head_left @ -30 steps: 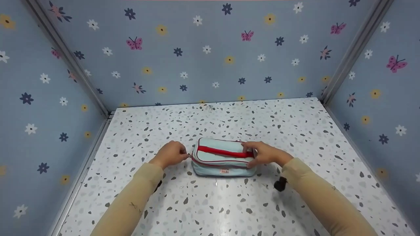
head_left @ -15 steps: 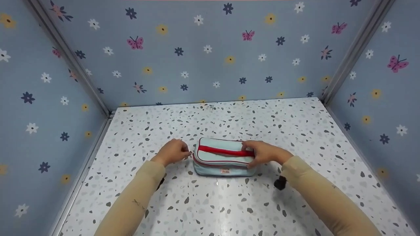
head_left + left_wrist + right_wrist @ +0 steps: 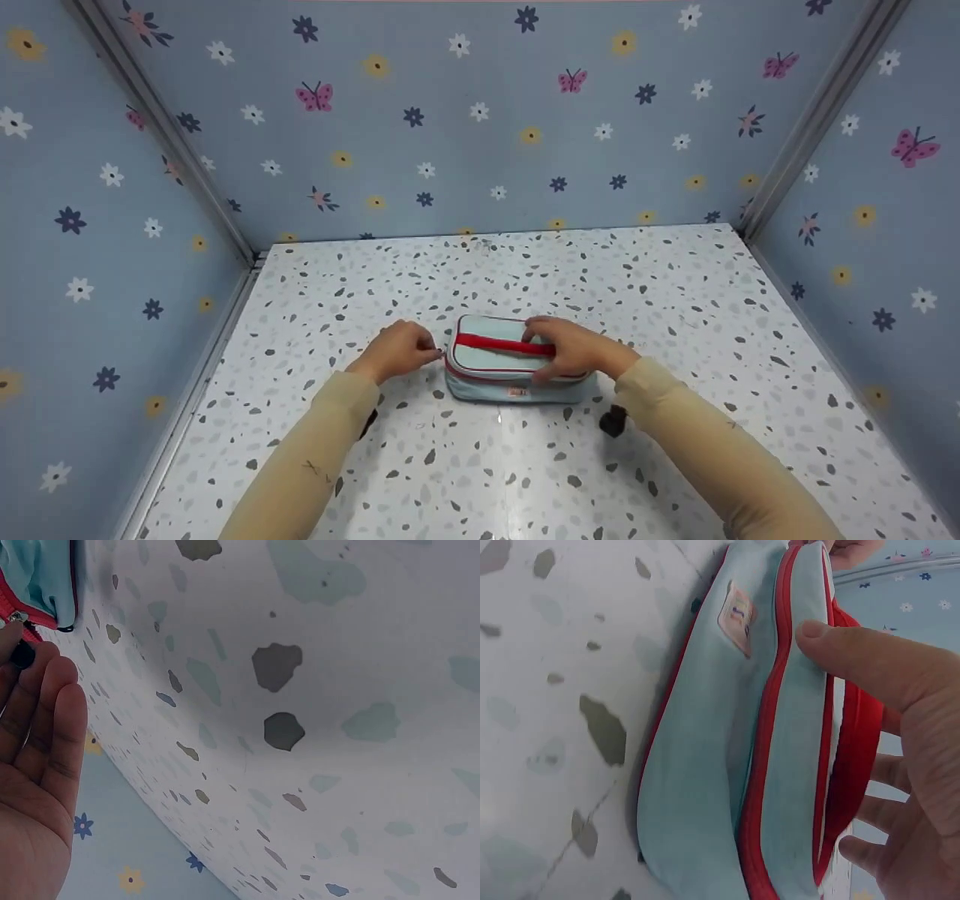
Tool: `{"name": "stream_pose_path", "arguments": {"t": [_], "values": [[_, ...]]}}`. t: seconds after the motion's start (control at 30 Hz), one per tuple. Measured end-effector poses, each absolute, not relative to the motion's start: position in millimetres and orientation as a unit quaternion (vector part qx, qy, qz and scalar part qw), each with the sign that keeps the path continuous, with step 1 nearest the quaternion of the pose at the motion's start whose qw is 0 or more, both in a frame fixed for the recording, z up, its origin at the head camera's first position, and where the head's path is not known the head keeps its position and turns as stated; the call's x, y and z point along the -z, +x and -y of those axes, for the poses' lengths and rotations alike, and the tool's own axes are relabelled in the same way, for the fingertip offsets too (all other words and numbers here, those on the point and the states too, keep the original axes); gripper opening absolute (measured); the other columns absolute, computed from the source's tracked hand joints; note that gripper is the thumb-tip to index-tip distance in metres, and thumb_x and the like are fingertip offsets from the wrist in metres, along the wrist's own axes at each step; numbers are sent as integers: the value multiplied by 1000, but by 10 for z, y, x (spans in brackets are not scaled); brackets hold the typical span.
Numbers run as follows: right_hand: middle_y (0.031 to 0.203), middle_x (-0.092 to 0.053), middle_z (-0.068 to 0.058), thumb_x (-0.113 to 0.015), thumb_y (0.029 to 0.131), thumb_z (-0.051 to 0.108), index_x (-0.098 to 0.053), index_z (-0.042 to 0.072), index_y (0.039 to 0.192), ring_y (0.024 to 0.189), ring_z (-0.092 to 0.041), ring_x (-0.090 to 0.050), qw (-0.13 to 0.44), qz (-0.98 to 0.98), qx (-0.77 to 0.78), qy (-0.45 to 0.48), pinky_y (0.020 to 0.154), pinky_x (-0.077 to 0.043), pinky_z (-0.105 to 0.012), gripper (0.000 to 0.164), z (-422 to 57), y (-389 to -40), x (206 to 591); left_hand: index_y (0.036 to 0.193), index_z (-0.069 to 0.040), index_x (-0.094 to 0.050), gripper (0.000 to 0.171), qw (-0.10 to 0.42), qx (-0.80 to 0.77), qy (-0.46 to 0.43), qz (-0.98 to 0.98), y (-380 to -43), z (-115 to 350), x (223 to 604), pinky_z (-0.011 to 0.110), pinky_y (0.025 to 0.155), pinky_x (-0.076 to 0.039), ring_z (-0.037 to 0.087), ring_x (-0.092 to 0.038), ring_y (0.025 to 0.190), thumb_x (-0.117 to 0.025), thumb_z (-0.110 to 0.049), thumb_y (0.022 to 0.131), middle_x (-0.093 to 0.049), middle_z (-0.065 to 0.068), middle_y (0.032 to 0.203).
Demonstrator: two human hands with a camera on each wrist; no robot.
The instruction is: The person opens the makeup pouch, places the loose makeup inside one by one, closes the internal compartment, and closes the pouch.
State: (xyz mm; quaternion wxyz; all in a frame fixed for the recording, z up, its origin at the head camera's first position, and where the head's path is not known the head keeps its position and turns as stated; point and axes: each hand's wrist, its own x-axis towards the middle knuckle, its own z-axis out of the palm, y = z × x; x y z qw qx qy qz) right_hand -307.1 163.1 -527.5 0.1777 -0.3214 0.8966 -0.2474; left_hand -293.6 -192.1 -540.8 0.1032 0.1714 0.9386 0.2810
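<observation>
A light blue zip pouch (image 3: 480,330) with red piping and a red carry strap (image 3: 487,343) stands on the speckled table. At its left end, my left hand (image 3: 397,349) pinches the zip pull, a dark tab (image 3: 23,655) showing between thumb and fingers in the left wrist view. My right hand (image 3: 571,349) grips the lid toward its right part. Its thumb presses the lid's front edge in the right wrist view, while the fingers reach over the red strap to the far side. Below the thumb the red zip (image 3: 769,742) runs along the front, beside a small label (image 3: 739,615).
Blue panels (image 3: 450,142) printed with flowers and butterflies enclose the table (image 3: 480,480) at the back and both sides. Metal rails (image 3: 817,120) run along the corners. A black object (image 3: 613,421) shows beneath the right sleeve's cuff.
My right hand has slid left along the lid, uncovering more of the pouch's right end. My left hand stays at the left end, with little movement.
</observation>
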Motion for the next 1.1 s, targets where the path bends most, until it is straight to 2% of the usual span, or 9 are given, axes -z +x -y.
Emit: {"name": "stream_pose_path", "arguments": {"t": [0.07, 0.23, 0.4, 0.5, 0.8, 1.1], "values": [[167, -49, -15, -91, 86, 36, -66, 11, 136, 154, -36, -46, 176, -898, 248, -318, 128, -39, -54, 62, -1564, -3066, 5275, 88, -10, -82, 19, 103, -284, 171, -938, -2929, 1926, 5415, 31, 70, -51, 12, -58, 70, -78, -24, 100, -72, -1, 78], [160, -57, -9, -92, 86, 36, -69, 13, 138, 148, -31, -53, 151, -900, 249, -324, 125, -44, -51, 62, -1437, -3040, 5285, 90, -11, -83, 18, 104, -285, 167, -938, -2923, 1913, 5417, 32, 72, -53, 12, -59, 70, -78, -25, 100, -73, -1, 80], [146, -68, -8, -92, 85, 28, -69, 11, 141, 134, -28, -63, 124, -887, 269, -354, 117, -51, -49, 63, -1322, -3024, 5308, 90, -11, -82, 17, 103, -286, 169, -937, -2925, 1916, 5429, 34, 75, -55, 13, -61, 72, -78, -24, 100, -74, 0, 81], [141, -70, -7, -90, 86, 21, -69, 11, 142, 130, -26, -64, 125, -876, 278, -372, 116, -52, -48, 61, -1244, -3012, 5316, 90, -10, -82, 17, 103, -288, 172, -936, -2926, 1917, 5438, 35, 75, -56, 13, -61, 73, -78, -23, 100, -75, 0, 82], [151, -64, -13, -86, 87, 14, -73, 13, 139, 144, -32, -56, 161, -874, 265, -374, 126, -43, -49, 54, -1055, -2998, 5329, 89, -11, -82, 17, 100, -295, 170, -935, -2914, 1925, 5467, 35, 75, -55, 13, -61, 72, -79, -24, 99, -75, 0, 81], [153, -63, -18, -72, 88, -1, -82, 9, 119, 145, -34, -57, 183, -865, 278, -375, 125, -45, -51, 34, -1035, -2998, 5340, 89, -11, -82, 17, 110, -292, 167, -935, -2914, 1962, 5463, 33, 73, -53, 12, -60, 72, -79, -24, 100, -74, -1, 82]]}}
